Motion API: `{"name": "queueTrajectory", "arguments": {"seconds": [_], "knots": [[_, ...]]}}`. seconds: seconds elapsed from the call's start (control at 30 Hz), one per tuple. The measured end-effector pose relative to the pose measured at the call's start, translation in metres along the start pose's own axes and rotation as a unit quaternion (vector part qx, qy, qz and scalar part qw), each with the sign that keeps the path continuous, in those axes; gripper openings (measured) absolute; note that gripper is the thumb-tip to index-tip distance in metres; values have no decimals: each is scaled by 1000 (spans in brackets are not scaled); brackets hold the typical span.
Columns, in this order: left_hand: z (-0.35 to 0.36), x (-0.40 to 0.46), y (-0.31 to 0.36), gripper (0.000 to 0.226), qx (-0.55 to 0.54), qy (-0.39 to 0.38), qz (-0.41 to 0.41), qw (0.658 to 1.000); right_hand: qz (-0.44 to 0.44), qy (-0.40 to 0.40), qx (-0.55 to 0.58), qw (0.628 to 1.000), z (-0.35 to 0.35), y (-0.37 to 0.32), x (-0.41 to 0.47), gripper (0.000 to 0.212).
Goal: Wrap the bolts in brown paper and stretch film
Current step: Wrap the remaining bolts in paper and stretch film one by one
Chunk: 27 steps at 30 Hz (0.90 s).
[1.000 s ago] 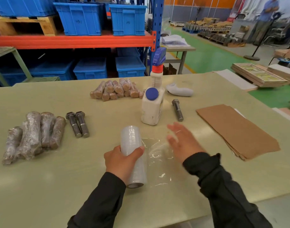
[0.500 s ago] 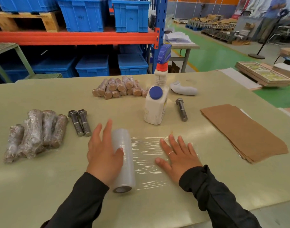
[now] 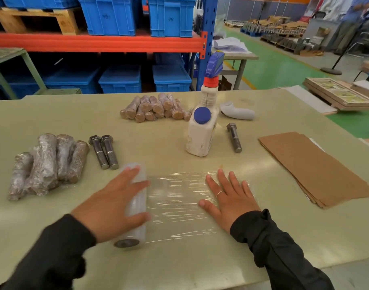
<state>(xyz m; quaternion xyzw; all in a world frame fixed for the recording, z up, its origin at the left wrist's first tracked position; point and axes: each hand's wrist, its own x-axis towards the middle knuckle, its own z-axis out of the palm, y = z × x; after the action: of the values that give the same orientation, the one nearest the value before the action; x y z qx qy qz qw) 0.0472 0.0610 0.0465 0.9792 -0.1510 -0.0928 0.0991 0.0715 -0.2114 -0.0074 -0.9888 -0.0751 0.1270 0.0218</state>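
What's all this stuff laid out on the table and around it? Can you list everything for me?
Film roll: one, clear, lying under the left hand.
Film sheet: one, clear, spread between the hands.
Bare bolts: three, grey; a pair left of centre, one right of the bottle.
Film-wrapped bundles: a pile, silvery-brown, far left.
Paper-wrapped bundles: a pile, brown, at the back.
Spray bottle: one, white, blue top, centre.
Brown paper: a stack, right.
White handle-shaped object: one, behind the single bolt.
Crates: several, blue, on the shelves.
Left hand: on the roll.
Right hand: flat on the film.
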Motion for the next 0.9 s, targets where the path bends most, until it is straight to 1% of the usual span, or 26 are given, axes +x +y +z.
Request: {"name": "queueTrajectory", "arguments": {"seconds": [0.07,0.1,0.17,0.2,0.23,0.27,0.33,0.37,0.43,0.47,0.57,0.63,0.7,0.77,0.83,0.9], "knots": [[-10,-22,-22,71,-96,-6,-49,994,-1,-4,-2,1000,0,0,0,79],[-12,-29,-29,75,-137,9,-86,987,-1,-5,-2,1000,0,0,0,81],[-9,-32,-33,92,-167,52,-184,967,0,-3,-3,1000,1,0,1,84],[-3,-30,-31,97,-169,75,-227,956,1,0,-6,1000,2,0,1,81],[3,-27,-29,96,-182,98,-253,945,2,1,-7,1000,2,0,2,77],[9,-25,-25,91,-213,120,-263,933,3,1,-6,1000,3,0,3,75],[16,-24,-24,76,-298,161,-244,909,3,-2,-5,1000,3,1,3,74],[17,-26,-28,68,-318,176,-220,905,2,-4,-7,1000,3,1,4,74],[16,-31,-41,51,-324,193,-167,911,-2,-5,-6,1000,3,1,4,75],[16,-33,-45,47,-326,190,-150,914,-3,-3,-3,1000,2,1,4,75],[18,-34,-48,46,-328,177,-126,919,-6,-4,3,1000,1,1,4,74],[21,-34,-46,47,-328,188,-123,917,-11,-17,19,1000,-2,2,3,74],[21,-34,-45,48,-338,200,-126,911,-13,-25,68,997,-8,5,3,74],[20,-34,-43,48,-347,203,-135,906,-9,-16,145,989,-17,9,2,70],[18,-35,-39,47,-351,200,-143,904,-3,9,218,976,-23,13,1,63],[17,-36,-36,46,-349,197,-144,905,0,48,250,967,-26,17,-1,52]]}}
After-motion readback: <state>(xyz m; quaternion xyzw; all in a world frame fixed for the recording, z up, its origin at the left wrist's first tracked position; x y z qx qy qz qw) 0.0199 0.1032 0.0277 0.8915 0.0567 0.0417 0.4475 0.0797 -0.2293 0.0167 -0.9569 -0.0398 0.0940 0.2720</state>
